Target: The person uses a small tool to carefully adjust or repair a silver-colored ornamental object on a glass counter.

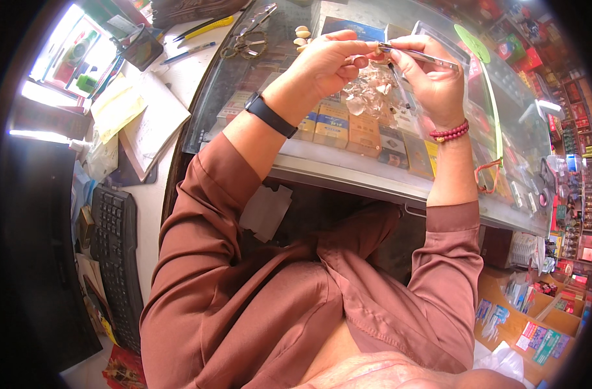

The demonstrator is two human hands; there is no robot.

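Observation:
Both my hands are raised close together over a glass-topped display counter (237, 97). My left hand (335, 61) has its thumb and index finger pinched at the tip of a slim tool; any small piece between them is too small to name. In my right hand (432, 78), thumb and fingers close on that slim silver metal tool (429, 58), whose end points at the left fingertips. Below the hands lies a heap of pale, translucent, shell-like scraps (367, 94). Several cream-coloured, nut-like pieces (301, 35) sit on the glass beyond my left wrist.
Boxes (331, 129) show under the glass. A ring of keys (247, 44) rests at the counter's far left. On the left desk are a yellow cutter (211, 26), a pen (189, 52), papers (156, 117) and a black keyboard (114, 253). A green fan-shaped thing (472, 43) stands right.

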